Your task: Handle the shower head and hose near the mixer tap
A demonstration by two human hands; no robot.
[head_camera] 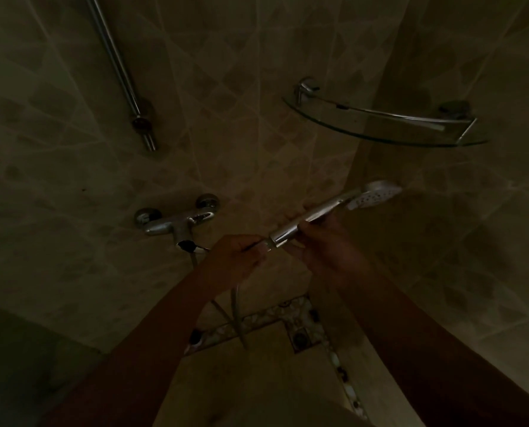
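Observation:
In a dim tiled shower corner, my right hand (324,245) grips the chrome handle of a shower head (334,208), whose white spray face points up and to the right. My left hand (238,252) pinches the hose end (264,241) right at the base of that handle. The metal hose (235,306) hangs down below my left hand and loops back up to the chrome mixer tap (176,221) on the wall to the left.
A chrome slide rail (118,69) runs down the wall at upper left. A curved glass corner shelf (383,121) is mounted at upper right. A floor drain (300,337) sits in a pebble-patterned strip below.

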